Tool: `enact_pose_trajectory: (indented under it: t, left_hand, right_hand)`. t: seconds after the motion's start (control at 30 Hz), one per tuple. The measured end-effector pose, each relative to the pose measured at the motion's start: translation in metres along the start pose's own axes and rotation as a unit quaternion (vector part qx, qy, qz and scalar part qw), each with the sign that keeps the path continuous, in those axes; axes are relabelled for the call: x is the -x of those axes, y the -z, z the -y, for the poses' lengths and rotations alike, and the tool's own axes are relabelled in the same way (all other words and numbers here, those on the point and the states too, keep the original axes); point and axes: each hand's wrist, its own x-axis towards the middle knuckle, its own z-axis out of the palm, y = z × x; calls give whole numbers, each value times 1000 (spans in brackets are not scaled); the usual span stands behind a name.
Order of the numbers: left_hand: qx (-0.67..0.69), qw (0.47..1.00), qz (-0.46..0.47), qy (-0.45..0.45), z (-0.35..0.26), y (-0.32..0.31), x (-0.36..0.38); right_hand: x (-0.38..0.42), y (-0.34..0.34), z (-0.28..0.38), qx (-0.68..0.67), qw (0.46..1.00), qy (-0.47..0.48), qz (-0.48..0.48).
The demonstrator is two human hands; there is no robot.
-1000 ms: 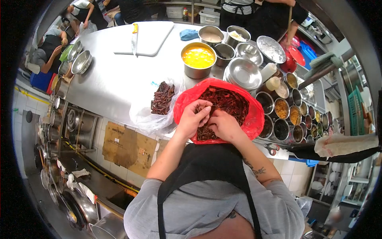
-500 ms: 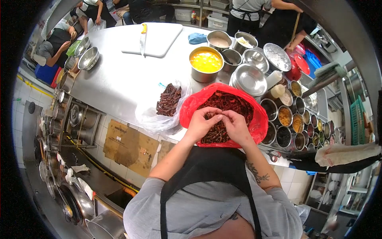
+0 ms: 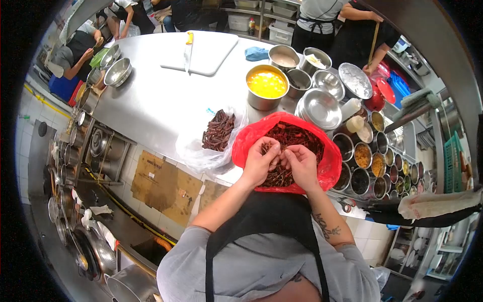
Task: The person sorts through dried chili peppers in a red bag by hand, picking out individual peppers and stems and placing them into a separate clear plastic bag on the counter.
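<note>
Both hands are over an open red plastic bag [image 3: 328, 168] filled with dark red-brown dried strips [image 3: 302, 135]. My left hand [image 3: 260, 162] has its fingers pinched together above the strips; what it holds is too small to make out. Close beside it, my right hand [image 3: 300, 163] is also pinched, its fingertips almost meeting those of the left, around something I cannot make out. Left of the red bag lies a clear plastic bag [image 3: 191, 146] with dark brown dried pieces [image 3: 219, 131] in it.
Behind the red bag stand a pot of yellow liquid [image 3: 267, 83], stacked metal bowls [image 3: 320, 108] and several ingredient tins. A knife [image 3: 188, 53] lies on a white cutting board [image 3: 216, 53]. Scissors [image 3: 347, 205] lie near the table edge. Other people stand across the table [image 3: 146, 75].
The view has shifted slightly, so the table's contents appear a little further right and down. My hands have drawn slightly apart, and my left hand is more upright.
</note>
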Motion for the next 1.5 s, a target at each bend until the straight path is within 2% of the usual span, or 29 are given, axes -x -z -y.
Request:
enact_pose_trajectory:
  t: [0.07,0.13,0.23,0.33,0.43,0.47,0.67,0.77,0.8,0.9,0.93,1.03,1.07,1.17,1.27,1.37,1.4,1.5]
  left_hand:
    - [-57,998,15,15,5,5,-2]
    - [-91,995,14,24,7,7,-2]
    - [-154,988,-2,-17,11,11,-5]
    - [-102,994,26,24,10,14,-5]
    - [31,981,88,173,-5,18,-3]
    - [39,979,98,175,-4,18,-2]
    - [51,981,100,158,4,18,0]
    - [28,987,80,136,-1,20,-8]
    - [28,987,76,136,-2,20,-5]
    - [24,989,54,133,-2,19,-2]
    - [26,989,45,136,0,19,-3]
    - [24,989,30,142,3,18,-3]
    - [22,989,27,143,3,17,-3]
    - [19,990,26,134,5,16,-3]
    - [-17,993,27,115,-1,11,0]
    - [-45,993,35,105,1,10,3]
    - [-49,991,37,119,2,12,2]
    - [-48,992,41,113,4,14,0]
  right_hand:
    - [-1,3,-7,-5,1000,-21,11]
    - [0,2,-7,49,999,3,12]
    - [-2,9,-13,131,991,4,28]
    - [-1,15,-12,134,987,28,84]
    - [0,22,3,95,980,31,171]
    - [1,25,9,81,976,25,202]
    - [-1,40,21,132,969,4,209]
    - [0,41,29,239,956,78,148]
    - [1,35,30,298,940,144,80]
    - [-1,42,39,431,897,98,0]
    - [2,39,54,359,933,27,6]
    - [6,40,73,149,981,-29,119]
    - [5,38,74,178,976,5,122]
    - [-3,35,65,321,944,3,71]
    - [-7,33,28,482,853,198,3]
    - [-4,40,4,599,791,111,62]
    - [-3,37,2,610,787,80,55]
    - [-7,36,6,570,816,64,69]
